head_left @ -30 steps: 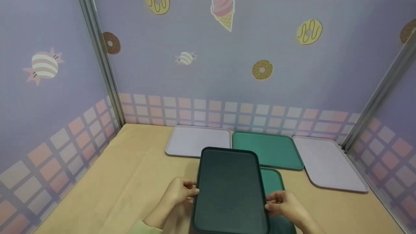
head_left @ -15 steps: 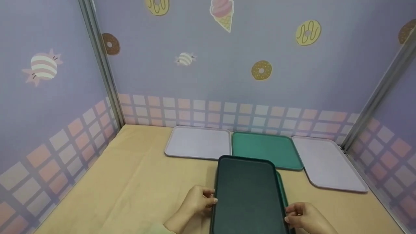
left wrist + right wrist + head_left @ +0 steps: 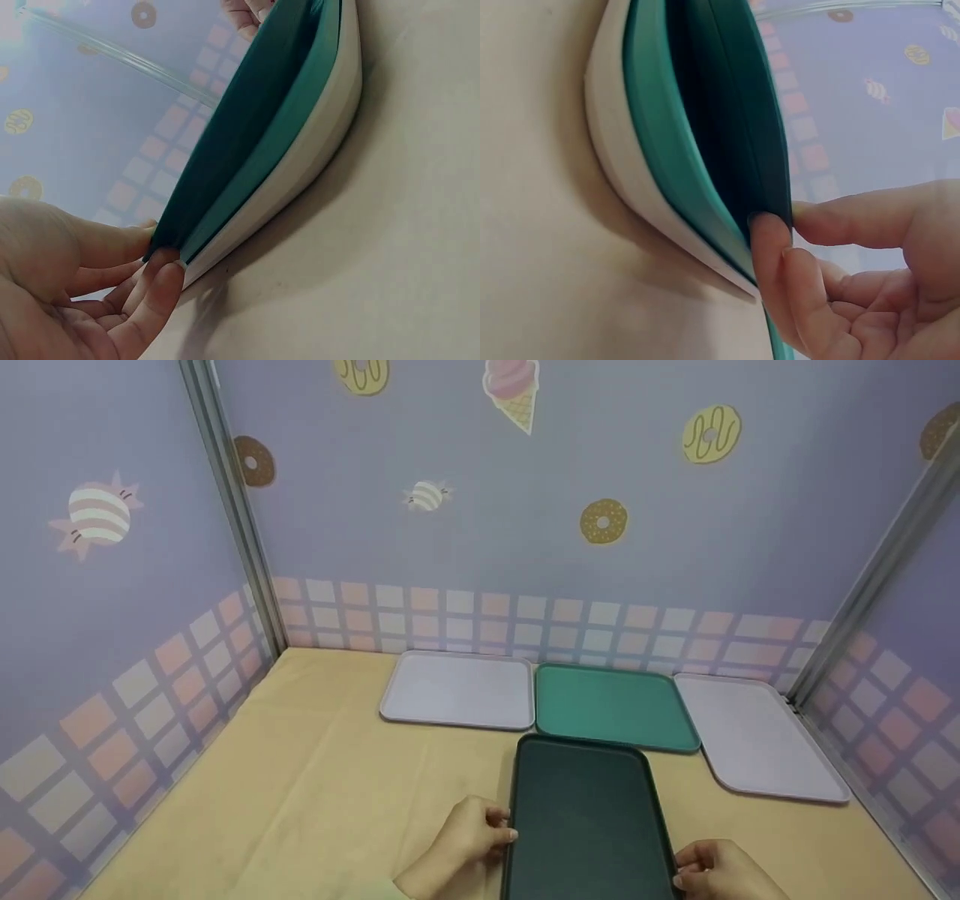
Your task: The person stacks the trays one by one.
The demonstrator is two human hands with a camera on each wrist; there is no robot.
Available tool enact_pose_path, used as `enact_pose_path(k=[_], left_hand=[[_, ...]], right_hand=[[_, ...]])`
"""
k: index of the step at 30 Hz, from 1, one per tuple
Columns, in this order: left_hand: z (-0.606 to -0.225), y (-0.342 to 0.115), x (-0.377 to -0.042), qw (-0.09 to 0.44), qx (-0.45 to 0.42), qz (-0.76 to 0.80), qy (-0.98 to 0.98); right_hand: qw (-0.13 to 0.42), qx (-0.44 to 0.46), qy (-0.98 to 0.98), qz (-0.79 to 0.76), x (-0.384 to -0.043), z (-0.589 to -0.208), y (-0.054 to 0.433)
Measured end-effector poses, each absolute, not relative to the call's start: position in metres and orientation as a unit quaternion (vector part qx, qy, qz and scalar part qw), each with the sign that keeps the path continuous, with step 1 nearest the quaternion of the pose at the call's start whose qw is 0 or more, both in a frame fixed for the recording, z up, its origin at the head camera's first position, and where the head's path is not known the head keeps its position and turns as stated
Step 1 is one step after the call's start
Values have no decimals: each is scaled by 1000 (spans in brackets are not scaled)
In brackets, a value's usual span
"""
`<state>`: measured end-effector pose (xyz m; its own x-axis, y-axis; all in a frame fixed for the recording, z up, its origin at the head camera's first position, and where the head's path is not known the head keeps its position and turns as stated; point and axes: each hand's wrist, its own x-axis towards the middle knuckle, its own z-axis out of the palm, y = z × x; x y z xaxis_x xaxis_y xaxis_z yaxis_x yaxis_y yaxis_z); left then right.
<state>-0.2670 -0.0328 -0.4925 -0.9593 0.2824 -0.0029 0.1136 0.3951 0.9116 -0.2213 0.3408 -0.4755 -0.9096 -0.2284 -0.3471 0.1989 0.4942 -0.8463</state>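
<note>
A dark green rectangular tray [image 3: 589,825] is held level at the front of the table. My left hand [image 3: 471,834] pinches its left rim, thumb above and fingers beneath. At the opposite rim, my right hand [image 3: 721,871] has the same pinch. Both wrist views show a lighter green tray [image 3: 277,146] below the dark one, with a white tray [image 3: 615,150] under that. A dark gap separates the held tray from the green one along part of the edge; whether they touch elsewhere I cannot tell.
Along the back wall lie a white tray [image 3: 459,690], a green tray [image 3: 615,706] and, angled at the right, another white tray [image 3: 761,739]. A yellow cloth [image 3: 300,780] covers the table. Patterned panels [image 3: 450,547] enclose it on three sides.
Both hands have carried the dark green tray rightward and lowered it toward the viewer. It now covers the lighter green tray that showed beneath it in the head view.
</note>
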Motion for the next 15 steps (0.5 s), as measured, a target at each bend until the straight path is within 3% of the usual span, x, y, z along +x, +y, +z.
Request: enact_pose_path(k=[15], left_hand=[[-496,-28,-267,88,120,520,841]], right_hand=[[197,12,854,-481,-219,-474,338]])
